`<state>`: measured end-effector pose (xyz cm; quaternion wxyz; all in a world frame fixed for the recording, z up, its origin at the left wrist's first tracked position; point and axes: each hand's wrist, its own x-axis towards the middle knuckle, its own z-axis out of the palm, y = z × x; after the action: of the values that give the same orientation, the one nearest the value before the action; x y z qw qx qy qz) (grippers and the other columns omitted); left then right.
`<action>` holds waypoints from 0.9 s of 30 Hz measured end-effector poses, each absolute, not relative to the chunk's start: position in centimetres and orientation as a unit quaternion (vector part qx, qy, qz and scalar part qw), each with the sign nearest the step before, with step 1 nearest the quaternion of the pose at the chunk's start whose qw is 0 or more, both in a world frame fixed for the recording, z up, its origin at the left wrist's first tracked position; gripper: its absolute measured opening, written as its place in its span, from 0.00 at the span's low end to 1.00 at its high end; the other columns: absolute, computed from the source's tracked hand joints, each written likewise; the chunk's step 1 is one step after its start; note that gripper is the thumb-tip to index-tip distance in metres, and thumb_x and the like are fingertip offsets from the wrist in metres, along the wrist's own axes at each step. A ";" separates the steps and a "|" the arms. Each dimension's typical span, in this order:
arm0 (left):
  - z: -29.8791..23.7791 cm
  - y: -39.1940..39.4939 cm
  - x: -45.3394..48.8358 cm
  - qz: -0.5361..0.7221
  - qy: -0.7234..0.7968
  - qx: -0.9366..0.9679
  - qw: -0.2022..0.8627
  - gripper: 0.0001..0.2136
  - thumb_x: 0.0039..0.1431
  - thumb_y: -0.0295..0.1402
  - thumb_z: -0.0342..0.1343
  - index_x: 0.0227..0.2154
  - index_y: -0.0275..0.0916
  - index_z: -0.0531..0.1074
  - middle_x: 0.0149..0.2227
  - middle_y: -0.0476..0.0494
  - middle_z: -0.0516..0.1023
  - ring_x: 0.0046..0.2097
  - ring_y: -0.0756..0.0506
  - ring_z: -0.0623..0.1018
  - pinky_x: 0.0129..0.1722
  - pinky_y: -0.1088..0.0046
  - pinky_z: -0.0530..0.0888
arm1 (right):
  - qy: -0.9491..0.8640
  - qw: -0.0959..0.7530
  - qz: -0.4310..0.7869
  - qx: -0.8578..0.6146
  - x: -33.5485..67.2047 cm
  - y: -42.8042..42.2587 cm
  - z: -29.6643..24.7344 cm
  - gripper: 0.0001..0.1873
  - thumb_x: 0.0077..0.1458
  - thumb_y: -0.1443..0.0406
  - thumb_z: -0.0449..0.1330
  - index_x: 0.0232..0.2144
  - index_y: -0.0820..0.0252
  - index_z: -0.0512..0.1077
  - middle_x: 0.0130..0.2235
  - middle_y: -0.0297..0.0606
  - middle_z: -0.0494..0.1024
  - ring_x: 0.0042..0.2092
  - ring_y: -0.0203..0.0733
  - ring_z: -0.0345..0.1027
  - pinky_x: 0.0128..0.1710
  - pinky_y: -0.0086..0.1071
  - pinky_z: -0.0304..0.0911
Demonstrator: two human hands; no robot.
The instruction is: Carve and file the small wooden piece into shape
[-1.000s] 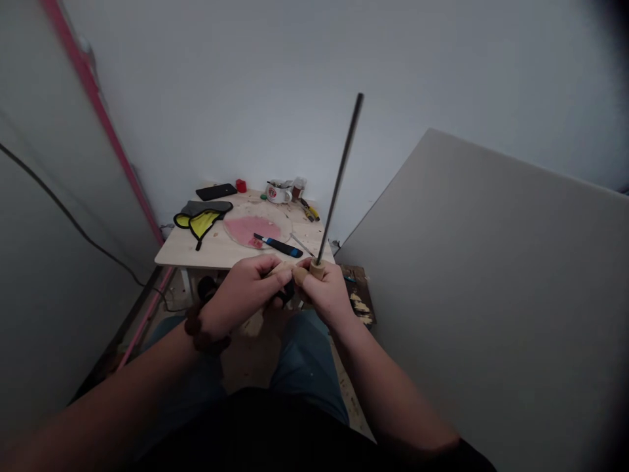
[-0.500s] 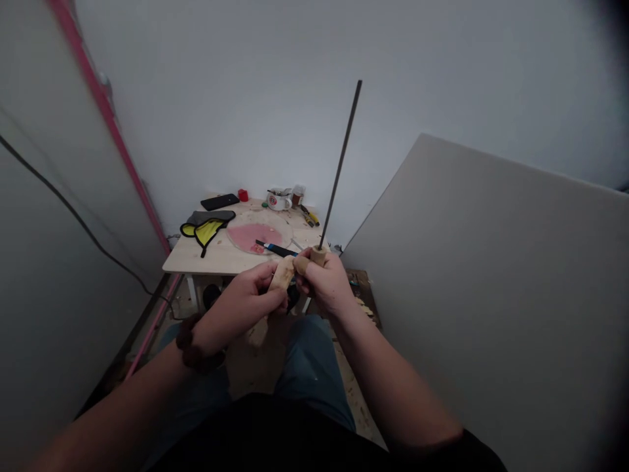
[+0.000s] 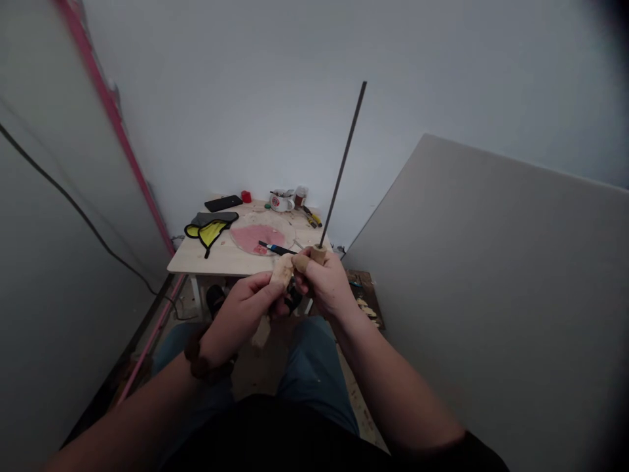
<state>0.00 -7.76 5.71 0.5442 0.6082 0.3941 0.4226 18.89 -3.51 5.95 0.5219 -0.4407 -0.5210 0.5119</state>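
My left hand (image 3: 248, 303) is closed on a small, pale wooden piece (image 3: 282, 269), thumb lying across its lower part. Close beside it, my right hand (image 3: 325, 278) grips the wooden handle of a file (image 3: 344, 156). The file's long, thin dark shaft points up and slightly right, away from the wood. A tan covering wraps the right thumb (image 3: 301, 263), which is at the upper right edge of the wooden piece. Fingers hide the lower end of the piece and much of the handle.
Behind my hands stands a small table (image 3: 184, 262). It holds a round pink-stained board (image 3: 246, 237), a blue-black tool (image 3: 275, 248), a grey-yellow cloth item (image 3: 211, 231), a phone (image 3: 223, 203), a mug (image 3: 281, 202) and yellow-handled pliers (image 3: 313, 217). A pale panel (image 3: 481, 275) rises at right.
My left hand has shifted its hold, and the wooden piece is turned slightly. The right hand keeps the file almost as before. The view has moved a little.
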 end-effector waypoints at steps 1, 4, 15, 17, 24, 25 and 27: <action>5.1 -7.6 0.0 0.431 0.406 0.599 0.539 0.21 0.73 0.50 0.60 0.26 0.44 0.75 0.26 0.47 0.77 0.29 0.44 0.75 0.31 0.69 0.74 | -0.525 0.522 0.504 -0.445 18.8 -3.4 5.8 0.16 0.57 0.53 0.71 0.28 0.52 0.70 0.21 0.25 0.70 0.20 0.34 0.58 0.20 0.29 0.53; 1.5 -6.1 -0.1 0.485 0.451 0.544 0.516 0.23 0.76 0.52 0.58 0.27 0.44 0.73 0.24 0.48 0.72 0.28 0.45 0.71 0.30 0.68 0.71 | -0.546 0.501 0.456 -0.493 18.9 -2.9 3.9 0.19 0.59 0.50 0.71 0.30 0.52 0.70 0.22 0.25 0.70 0.22 0.36 0.60 0.23 0.30 0.56; -13.4 2.3 -1.4 0.563 0.576 0.300 0.511 0.15 0.64 0.48 0.61 0.32 0.40 0.80 0.29 0.43 0.79 0.29 0.44 0.76 0.32 0.67 0.73 | -0.618 0.352 0.368 -0.598 21.1 -4.0 -13.3 0.23 0.56 0.57 0.60 0.50 0.57 0.83 0.43 0.40 0.89 0.44 0.51 0.82 0.44 0.37 0.75; -13.7 2.8 -1.6 0.556 0.585 0.295 0.511 0.15 0.64 0.47 0.62 0.31 0.40 0.80 0.30 0.42 0.81 0.30 0.43 0.77 0.33 0.67 0.73 | -0.626 0.346 0.367 -0.594 21.0 -4.3 -14.1 0.27 0.59 0.57 0.61 0.57 0.57 0.82 0.50 0.42 0.91 0.50 0.53 0.85 0.52 0.40 0.77; -14.7 3.3 -1.6 0.539 0.613 0.301 0.493 0.16 0.67 0.46 0.61 0.27 0.41 0.78 0.24 0.48 0.73 0.28 0.45 0.69 0.28 0.69 0.63 | -0.694 0.264 0.333 -0.581 20.7 -4.7 -13.9 0.32 0.71 0.61 0.61 0.74 0.50 0.76 0.62 0.41 0.89 0.58 0.51 0.86 0.59 0.38 0.77; -14.8 3.4 -1.5 0.538 0.612 0.302 0.495 0.17 0.67 0.46 0.61 0.27 0.41 0.77 0.25 0.48 0.73 0.28 0.45 0.69 0.28 0.69 0.63 | -0.702 0.246 0.325 -0.584 20.6 -4.8 -13.7 0.32 0.71 0.61 0.60 0.75 0.50 0.76 0.61 0.41 0.90 0.57 0.51 0.87 0.58 0.38 0.78; -15.1 3.6 -1.4 0.537 0.608 0.305 0.499 0.17 0.67 0.47 0.61 0.26 0.42 0.74 0.25 0.47 0.74 0.28 0.45 0.69 0.28 0.69 0.63 | -0.716 0.215 0.305 -0.590 20.4 -4.9 -13.1 0.31 0.73 0.62 0.59 0.75 0.50 0.76 0.60 0.41 0.90 0.56 0.52 0.88 0.57 0.38 0.78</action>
<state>-1.39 3.56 -15.07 0.4991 0.3047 0.6082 0.5368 20.44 -4.92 -13.14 0.2153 -0.5899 -0.7162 0.3045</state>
